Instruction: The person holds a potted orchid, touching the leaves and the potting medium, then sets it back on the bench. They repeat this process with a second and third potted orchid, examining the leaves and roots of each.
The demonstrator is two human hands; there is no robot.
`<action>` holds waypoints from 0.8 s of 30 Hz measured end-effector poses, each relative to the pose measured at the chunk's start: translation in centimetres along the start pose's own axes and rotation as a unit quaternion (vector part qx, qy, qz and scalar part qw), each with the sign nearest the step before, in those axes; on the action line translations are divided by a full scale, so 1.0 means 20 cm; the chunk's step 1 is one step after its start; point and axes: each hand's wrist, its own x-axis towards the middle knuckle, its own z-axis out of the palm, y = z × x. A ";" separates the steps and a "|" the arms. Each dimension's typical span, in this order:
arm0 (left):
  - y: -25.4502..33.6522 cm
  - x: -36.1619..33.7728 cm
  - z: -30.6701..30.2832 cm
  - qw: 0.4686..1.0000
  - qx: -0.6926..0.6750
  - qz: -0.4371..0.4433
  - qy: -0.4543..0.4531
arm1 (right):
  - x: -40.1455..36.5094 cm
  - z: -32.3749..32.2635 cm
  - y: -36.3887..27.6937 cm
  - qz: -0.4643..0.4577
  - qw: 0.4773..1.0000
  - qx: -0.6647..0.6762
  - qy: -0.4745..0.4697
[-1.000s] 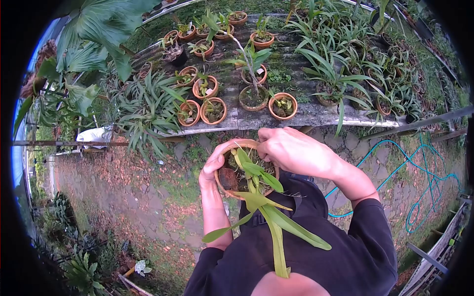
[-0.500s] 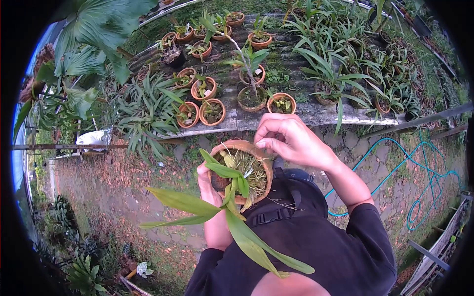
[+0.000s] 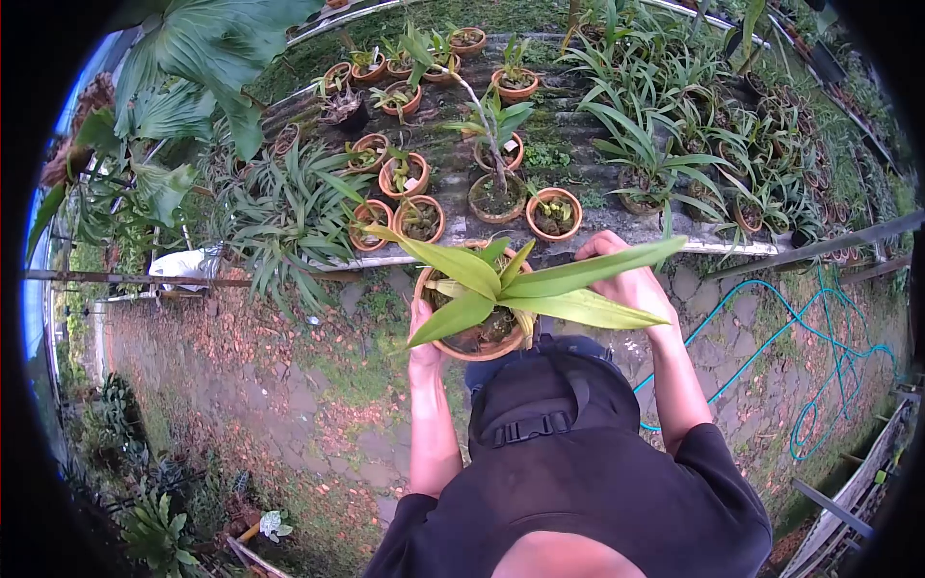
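My left hand (image 3: 425, 349) grips the left side of a round terracotta pot (image 3: 479, 354) held in front of my waist. An orchid-like plant (image 3: 462, 265) with long yellow-green leaves grows in it, its leaves spread over the pot's opening and out to the right. Off the pot's right side is my right hand (image 3: 636, 285), partly covered by two long leaves. Its visible fingers are curled, and whatever lies between them is hidden. A black waist bag (image 3: 525, 405) with a buckle sits just below the pot.
A dark corrugated bench (image 3: 462, 229) ahead carries several small potted plants, including one terracotta pot (image 3: 554, 214) near its front edge. Strappy plants (image 3: 289, 202) crowd the left, more (image 3: 665, 144) the right. A teal hose (image 3: 771, 289) lies looped on the paving. Large leaves (image 3: 183, 58) overhang upper left.
The pot has moved up and been turned, so its leaves now point right instead of down-left. My right hand has left the rim and moved right, behind the leaves.
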 end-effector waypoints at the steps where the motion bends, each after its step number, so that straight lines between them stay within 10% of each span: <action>1: -0.02 0.01 0.04 1.000 -0.015 0.013 0.010 | -0.01 0.02 0.11 -0.085 0.996 -0.024 0.019; 6: -0.11 0.05 0.19 0.997 -0.025 0.053 0.041 | -0.10 0.14 0.18 0.177 0.879 0.329 -0.297; 8: -0.11 0.06 0.29 0.996 0.012 0.085 0.036 | -0.12 0.25 0.18 0.116 0.788 0.528 -0.296; 16: -0.18 0.02 0.37 0.995 0.054 0.074 -0.049 | 0.01 0.45 0.12 0.172 0.815 0.553 -0.023; 24: 0.13 0.15 0.32 0.984 0.021 -0.126 -0.125 | 0.16 0.17 0.15 0.185 0.822 0.521 -0.135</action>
